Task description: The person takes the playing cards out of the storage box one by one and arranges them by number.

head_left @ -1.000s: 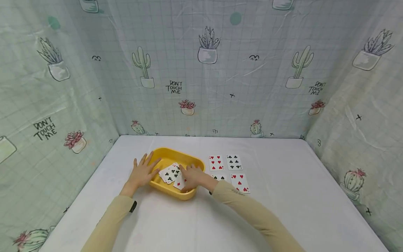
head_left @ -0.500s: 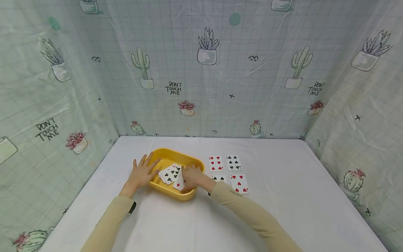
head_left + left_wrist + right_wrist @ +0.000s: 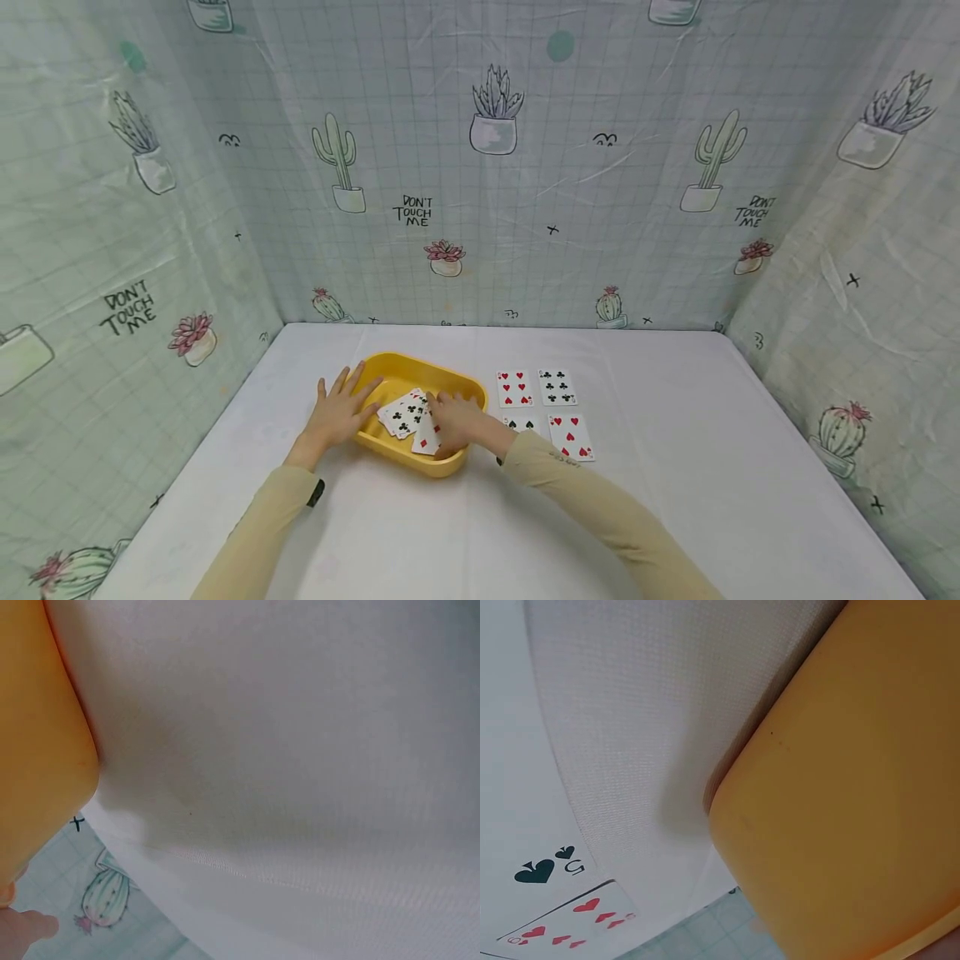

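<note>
A yellow plastic tray [image 3: 390,360] holds a loose spread of playing cards, among them a clubs card [image 3: 403,417] and a diamonds card [image 3: 425,440]. My left hand [image 3: 339,414] lies over the tray's left rim, fingers spread and fairly straight. My right hand [image 3: 454,423] reaches in over the right side; its index finger and thumb stand apart at the diamonds card, covering part of it. In the left wrist view, a fingertip [image 3: 37,924] shows beside the tray's yellow wall [image 3: 45,735]. The right wrist view shows mostly the outer tray wall [image 3: 840,772].
Right of the tray, face-up cards lie in two rows: a six of hearts [image 3: 515,389], a six of clubs [image 3: 558,387], a five of hearts [image 3: 571,437] and a spades card [image 3: 519,423] partly behind my right forearm. Patterned cloth [image 3: 525,192] rises behind the white table [image 3: 675,467].
My right index finger drew back over the cards, then stretched out to the left again. More of the diamonds card now shows beside it. My left hand and the tray stayed in place.
</note>
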`<state>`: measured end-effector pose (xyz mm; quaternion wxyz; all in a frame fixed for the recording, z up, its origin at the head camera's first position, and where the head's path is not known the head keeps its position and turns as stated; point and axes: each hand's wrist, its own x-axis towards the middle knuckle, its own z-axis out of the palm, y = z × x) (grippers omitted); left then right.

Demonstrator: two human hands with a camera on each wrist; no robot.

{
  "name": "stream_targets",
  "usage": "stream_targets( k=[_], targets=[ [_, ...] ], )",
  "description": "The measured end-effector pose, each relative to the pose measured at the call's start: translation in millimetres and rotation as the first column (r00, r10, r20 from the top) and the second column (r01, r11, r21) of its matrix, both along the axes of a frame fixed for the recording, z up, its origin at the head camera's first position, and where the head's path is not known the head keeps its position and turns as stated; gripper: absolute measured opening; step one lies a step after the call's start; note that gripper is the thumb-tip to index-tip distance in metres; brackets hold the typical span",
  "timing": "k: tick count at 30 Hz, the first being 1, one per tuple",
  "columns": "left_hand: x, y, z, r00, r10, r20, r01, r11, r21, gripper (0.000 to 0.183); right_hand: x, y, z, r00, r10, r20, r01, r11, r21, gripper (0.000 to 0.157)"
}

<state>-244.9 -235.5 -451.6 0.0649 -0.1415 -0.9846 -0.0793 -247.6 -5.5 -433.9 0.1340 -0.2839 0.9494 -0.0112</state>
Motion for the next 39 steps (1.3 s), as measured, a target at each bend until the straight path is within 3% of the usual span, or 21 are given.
stream_targets(
  k=[9, 17, 26, 33, 39],
  targets=[
    [1.4, 1, 1.1, 1.000, -0.002, 0.013, 0.002, 1.000, 0.006, 0.050, -1.8, 0, -1.1, 0.996, 0.049, -0.078, -0.044, 0.997, 0.057, 0.099],
    [2.8, 2, 3.1, 1.000, -0.004, 0.001, 0.004, 1.000, -0.001, 0.049, -2.0, 2, 9.7, 0.994, 0.064, -0.090, -0.063, 0.998, 0.016, 0.098],
    [2.8, 1, 1.5, 1.000, -0.003, 0.002, 0.003, 1.000, 0.005, 0.049, -0.7, 9, 20.1, 0.997, 0.054, -0.056, -0.059, 0.993, -0.098, 0.095],
    [2.6, 1, 1.4, 1.000, -0.007, -0.006, 0.007, 1.000, 0.007, 0.049, -1.1, 19, 25.2, 0.986, 0.105, -0.131, -0.117, 0.989, -0.092, 0.091],
    [2.2, 1, 1.5, 1.000, -0.011, -0.022, 0.011, 1.000, 0.017, 0.048, 0.1, 28, 34.5, 0.987, 0.104, -0.121, -0.118, 0.987, -0.111, 0.093]
  ],
)
